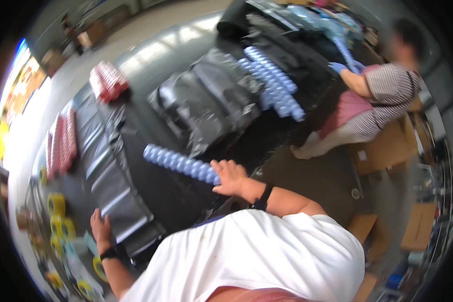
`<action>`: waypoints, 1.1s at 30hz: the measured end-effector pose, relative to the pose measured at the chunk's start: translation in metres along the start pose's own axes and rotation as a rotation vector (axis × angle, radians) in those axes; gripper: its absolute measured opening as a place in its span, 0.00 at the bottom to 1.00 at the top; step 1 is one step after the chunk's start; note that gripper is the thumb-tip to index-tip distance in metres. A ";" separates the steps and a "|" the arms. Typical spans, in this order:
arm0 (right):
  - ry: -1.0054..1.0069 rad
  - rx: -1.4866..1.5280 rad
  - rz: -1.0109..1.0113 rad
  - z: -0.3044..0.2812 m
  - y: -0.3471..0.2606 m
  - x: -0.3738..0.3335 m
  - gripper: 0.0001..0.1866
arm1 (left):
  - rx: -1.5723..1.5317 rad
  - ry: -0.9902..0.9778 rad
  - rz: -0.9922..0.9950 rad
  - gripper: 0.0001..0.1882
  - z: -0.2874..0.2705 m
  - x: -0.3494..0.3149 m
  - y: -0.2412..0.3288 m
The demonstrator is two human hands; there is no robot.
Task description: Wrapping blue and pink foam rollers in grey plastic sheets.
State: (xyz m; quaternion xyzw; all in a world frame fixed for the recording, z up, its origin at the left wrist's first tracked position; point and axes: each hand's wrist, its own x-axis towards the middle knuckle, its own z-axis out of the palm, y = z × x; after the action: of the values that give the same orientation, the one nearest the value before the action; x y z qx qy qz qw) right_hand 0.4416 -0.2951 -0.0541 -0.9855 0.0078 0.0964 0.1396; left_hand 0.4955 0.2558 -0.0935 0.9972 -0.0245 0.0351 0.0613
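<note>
My right hand (230, 177) grips the near right end of a blue, bumpy stick-like roll (178, 163), which slants across the black table top (136, 133). Its fingers curve over that end, thumb on the near side. Off to the left, my left hand (101, 230) is at the edge of a long strip of flat grey plastic bags (113, 186). The fingers there are apart, and nothing shows in them. Several more blue bumpy rolls (274, 83) lie in a bunch at the far right of the table.
A heap of grey plastic bags (209, 98) covers the table's middle. Red-and-white rolls (108, 81) stand far left, with more red rolls (61, 143) nearer. Yellow tape rolls (60, 226) sit at the left edge. A co-worker (377, 100) in blue gloves handles a blue roll, near cardboard boxes (387, 146).
</note>
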 end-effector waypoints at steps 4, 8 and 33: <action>0.015 -0.044 0.029 0.008 -0.002 0.007 0.39 | 0.000 -0.117 -0.051 0.38 0.039 -0.043 0.017; -0.015 -0.013 0.023 0.019 -0.006 0.015 0.41 | 0.064 -0.162 -0.282 0.38 0.047 -0.052 0.043; 0.090 0.201 0.028 0.028 0.006 -0.001 0.35 | 0.096 -0.229 0.429 0.30 0.028 -0.028 0.161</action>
State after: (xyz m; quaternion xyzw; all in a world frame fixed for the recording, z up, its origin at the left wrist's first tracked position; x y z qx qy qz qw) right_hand 0.4348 -0.2931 -0.0817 -0.9696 0.0375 0.0526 0.2360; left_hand 0.4609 0.0942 -0.1040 0.9685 -0.2407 -0.0645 0.0017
